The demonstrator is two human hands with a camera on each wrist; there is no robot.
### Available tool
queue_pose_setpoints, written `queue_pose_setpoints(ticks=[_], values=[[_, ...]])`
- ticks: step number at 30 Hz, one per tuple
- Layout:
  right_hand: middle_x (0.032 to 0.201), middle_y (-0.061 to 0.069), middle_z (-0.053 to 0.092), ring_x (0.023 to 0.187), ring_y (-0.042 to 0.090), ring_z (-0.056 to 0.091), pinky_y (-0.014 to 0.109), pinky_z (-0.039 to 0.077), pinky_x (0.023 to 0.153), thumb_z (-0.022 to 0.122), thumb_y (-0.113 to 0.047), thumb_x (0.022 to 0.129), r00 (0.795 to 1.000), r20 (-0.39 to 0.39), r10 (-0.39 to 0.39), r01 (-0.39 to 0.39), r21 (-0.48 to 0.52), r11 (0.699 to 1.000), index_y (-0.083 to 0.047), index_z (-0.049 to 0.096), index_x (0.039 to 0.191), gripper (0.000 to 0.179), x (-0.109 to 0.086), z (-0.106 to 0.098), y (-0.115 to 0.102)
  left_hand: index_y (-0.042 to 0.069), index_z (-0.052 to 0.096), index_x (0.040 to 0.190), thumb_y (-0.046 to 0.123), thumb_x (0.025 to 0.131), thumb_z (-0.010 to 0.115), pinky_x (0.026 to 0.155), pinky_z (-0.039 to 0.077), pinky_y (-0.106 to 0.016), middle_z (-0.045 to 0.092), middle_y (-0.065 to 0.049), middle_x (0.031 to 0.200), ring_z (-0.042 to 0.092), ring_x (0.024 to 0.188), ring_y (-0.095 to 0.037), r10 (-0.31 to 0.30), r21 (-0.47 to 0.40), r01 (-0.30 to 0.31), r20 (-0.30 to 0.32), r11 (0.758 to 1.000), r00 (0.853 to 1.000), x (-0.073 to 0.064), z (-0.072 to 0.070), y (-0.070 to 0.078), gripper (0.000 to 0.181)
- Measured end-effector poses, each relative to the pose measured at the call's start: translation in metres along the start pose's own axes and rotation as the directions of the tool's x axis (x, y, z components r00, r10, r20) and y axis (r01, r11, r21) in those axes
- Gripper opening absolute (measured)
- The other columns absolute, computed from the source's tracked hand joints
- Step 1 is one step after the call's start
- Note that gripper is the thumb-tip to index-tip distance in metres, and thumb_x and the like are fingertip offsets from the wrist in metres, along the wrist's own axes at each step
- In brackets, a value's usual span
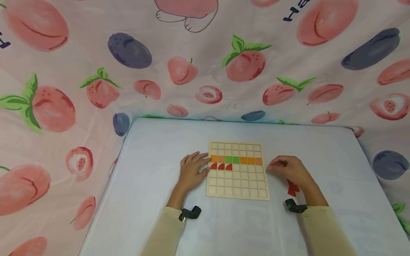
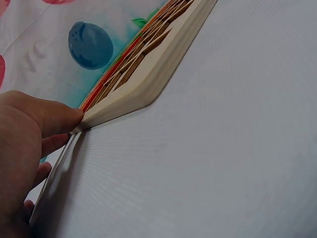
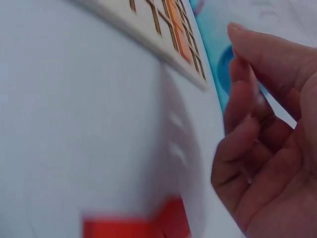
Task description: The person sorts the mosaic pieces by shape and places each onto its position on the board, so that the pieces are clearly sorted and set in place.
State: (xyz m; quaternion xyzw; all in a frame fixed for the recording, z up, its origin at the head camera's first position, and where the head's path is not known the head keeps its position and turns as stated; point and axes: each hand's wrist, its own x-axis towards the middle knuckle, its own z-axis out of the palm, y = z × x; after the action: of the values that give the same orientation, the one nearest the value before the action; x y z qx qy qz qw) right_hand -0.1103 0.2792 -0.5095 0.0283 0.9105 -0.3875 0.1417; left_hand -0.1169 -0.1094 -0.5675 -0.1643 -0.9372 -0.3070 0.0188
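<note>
A pale wooden board [image 1: 237, 195] with a grid of square recesses lies on the white table. One row holds orange and green squares [image 1: 232, 159]; below it, three red quarter-circle pieces [image 1: 221, 166] sit at the row's left end. My left hand [image 1: 191, 172] rests beside the board with fingers extended, its thumb and fingertips touching the left edge. Just off the board's right edge is my right hand [image 1: 291, 170], thumb and index finger together, other fingers curled in the right wrist view. I cannot tell whether a piece is between them.
Loose red pieces [image 1: 292, 188] lie in a small heap under the right wrist, overlapping one another. A fruit-print cloth [image 1: 205, 71] hangs behind the table [image 1: 153, 142] and along its sides. Each wrist wears a dark camera [image 1: 190, 213].
</note>
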Motion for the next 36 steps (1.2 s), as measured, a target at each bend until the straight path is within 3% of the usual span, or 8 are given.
queue_pose_setpoints(ticks=[4,8,20,36], values=[[0.091,0.005,0.07,0.08,0.021,0.057,0.03,0.05,0.06,0.078,-0.033,0.089,0.999,0.04,0.015,-0.013,-0.05,0.999,-0.015,0.077,0.104,0.023,-0.007,-0.015,0.008,0.025,0.069,0.134,0.03,0.096,0.067,0.12,0.019,-0.06,0.057,0.006,0.15,0.038,0.149,-0.025,-0.006,-0.005,0.007,0.002,1.0,1.0,0.0,0.0,-0.001,0.039],[0.087,0.004,0.069,0.077,0.02,0.059,0.032,0.052,0.064,0.078,-0.034,0.09,0.997,0.08,0.025,-0.017,-0.1,0.995,-0.014,0.076,0.107,0.027,-0.012,-0.026,0.019,0.025,0.069,0.134,0.03,0.096,0.067,0.119,0.02,-0.061,0.058,0.006,0.149,0.039,0.148,-0.025,0.003,-0.006,-0.003,-0.004,1.0,1.0,0.0,0.001,-0.001,0.038],[0.093,0.001,0.068,0.092,0.023,0.057,0.032,0.047,0.071,0.083,-0.034,0.083,0.991,0.122,0.056,-0.02,-0.273,0.962,-0.014,0.077,0.105,0.031,-0.024,-0.044,0.046,0.025,0.069,0.134,0.03,0.096,0.067,0.12,0.02,-0.06,0.058,0.006,0.149,0.038,0.148,-0.025,-0.003,-0.007,0.003,-0.002,1.0,1.0,0.001,0.001,-0.001,0.038],[0.087,-0.001,0.064,0.084,0.017,0.052,0.028,0.044,0.066,0.085,-0.028,0.082,0.994,0.112,-0.008,0.034,-0.24,0.97,-0.016,0.076,0.098,0.022,-0.027,-0.041,0.061,0.025,0.069,0.133,0.03,0.096,0.067,0.119,0.021,-0.06,0.058,0.006,0.149,0.039,0.148,-0.025,0.003,-0.001,-0.003,-0.011,1.0,1.0,0.0,0.0,0.0,0.038]])
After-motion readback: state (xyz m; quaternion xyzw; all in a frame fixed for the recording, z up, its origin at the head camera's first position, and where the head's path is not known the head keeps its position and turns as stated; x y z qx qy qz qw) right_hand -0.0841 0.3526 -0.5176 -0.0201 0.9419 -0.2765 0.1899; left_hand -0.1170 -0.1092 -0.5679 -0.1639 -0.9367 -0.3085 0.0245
